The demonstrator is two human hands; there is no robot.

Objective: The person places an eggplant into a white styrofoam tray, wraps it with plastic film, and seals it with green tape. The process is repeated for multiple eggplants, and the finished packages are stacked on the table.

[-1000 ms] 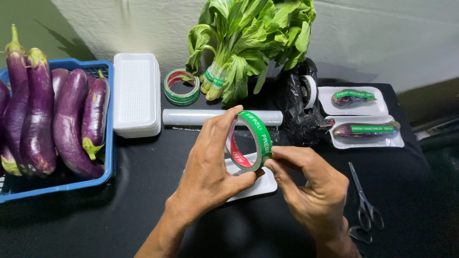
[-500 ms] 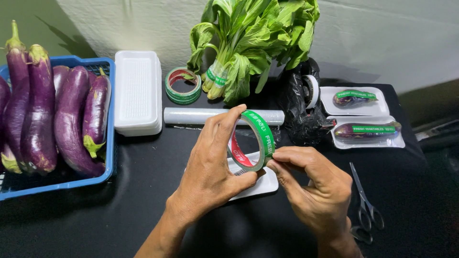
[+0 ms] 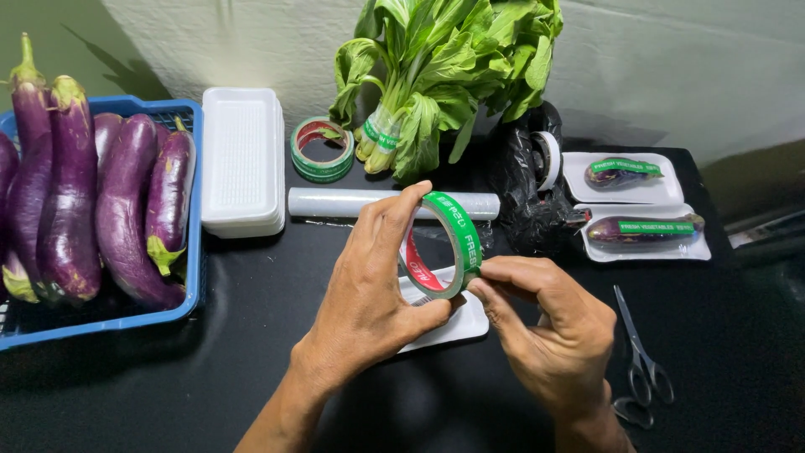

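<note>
Fingers of the left hand (image 3: 369,294) wrap a green tape roll (image 3: 449,243), thumb below and forefinger over the top, holding it upright on edge above a white tray (image 3: 453,323). The right hand (image 3: 553,335) pinches at the roll's lower rim, where the loose end seems to lie. The roll looks light and stiff, its outer face slick, the free end sticky; the rim and inner core look the safest hold. Beyond the hands a clear film roll (image 3: 335,202) lies on the black counter (image 3: 251,335); scissors (image 3: 641,361) rest right of the right hand.
</note>
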